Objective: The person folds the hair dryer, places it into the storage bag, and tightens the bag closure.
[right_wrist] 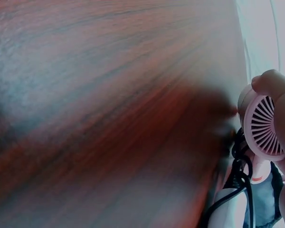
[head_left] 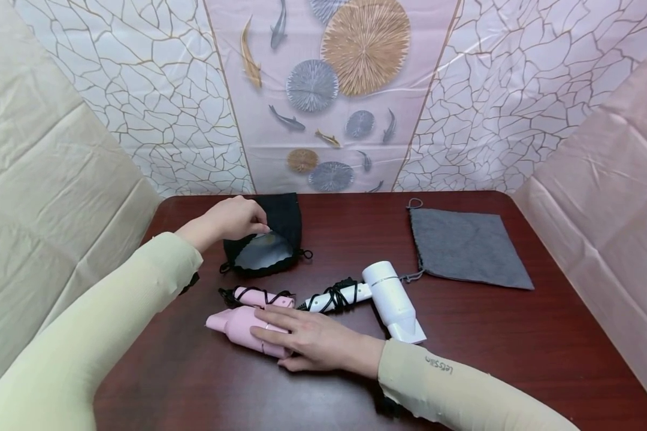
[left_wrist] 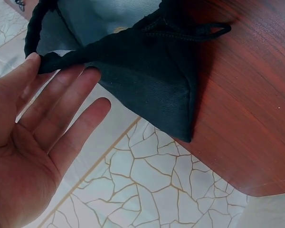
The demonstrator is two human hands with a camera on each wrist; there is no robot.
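Two hair dryers and two drawstring bags lay on the counter (head_left: pixel 490 341). The pink hair dryer (head_left: pixel 242 328) was at lower centre-left of the frame, its nozzle pointing left; its handle lay along the upper side of the body, wound with a black cord (head_left: pixel 229 296). The right wrist view showed its round slatted grille (right_wrist: pixel 261 126). The right hand (head_left: pixel 323 341) grasped the barrel, its fingers hiding part of it. Above, at centre-left, the black bag (head_left: pixel 286 212) gaped open on a pale lining; the left hand (head_left: pixel 234 217) pinched its edge between thumb and fingers. Just right of the pink one, the white hair dryer (head_left: pixel 390 302), its handle also cord-wrapped, lay between it and the flat grey bag (head_left: pixel 469 248) at right. A patterned backdrop (head_left: pixel 162 78) filled the top.
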